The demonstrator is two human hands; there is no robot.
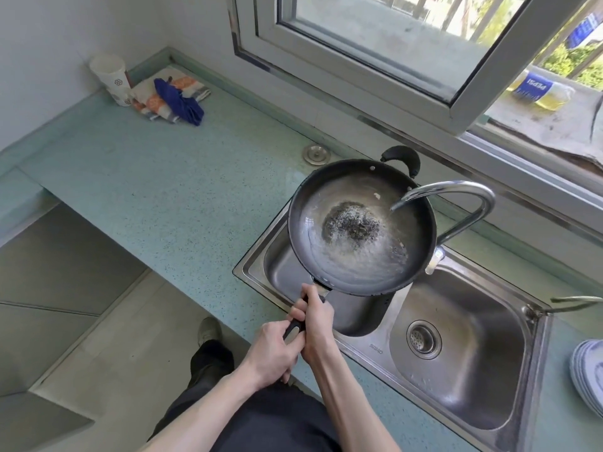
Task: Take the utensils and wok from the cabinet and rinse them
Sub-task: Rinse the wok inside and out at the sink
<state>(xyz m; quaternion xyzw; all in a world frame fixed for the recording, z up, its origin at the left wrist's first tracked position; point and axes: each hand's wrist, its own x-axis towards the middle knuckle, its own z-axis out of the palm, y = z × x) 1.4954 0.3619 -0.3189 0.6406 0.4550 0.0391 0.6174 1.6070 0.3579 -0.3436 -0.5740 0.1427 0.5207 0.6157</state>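
The fingers of the right hand (316, 318) were curled round the upper part of the wok's black handle (295, 327); the fingers of the left hand (270, 352) gripped the same handle just below, the two hands touching; together they held the wok (359, 223) above the left basin of the steel double sink (470, 363), its bowl holding swirling water; the curved faucet (456, 197) reached over the wok's right rim and poured a stream into it; the right basin lay beside it with its drain strainer (423, 339) showing; the sink was set into a speckled green tabletop (169, 190); well apart, in the far left corner, stood stacked paper cups (112, 79) beside a folded cloth (173, 96); stacked plates (587, 376) sat at the right edge.
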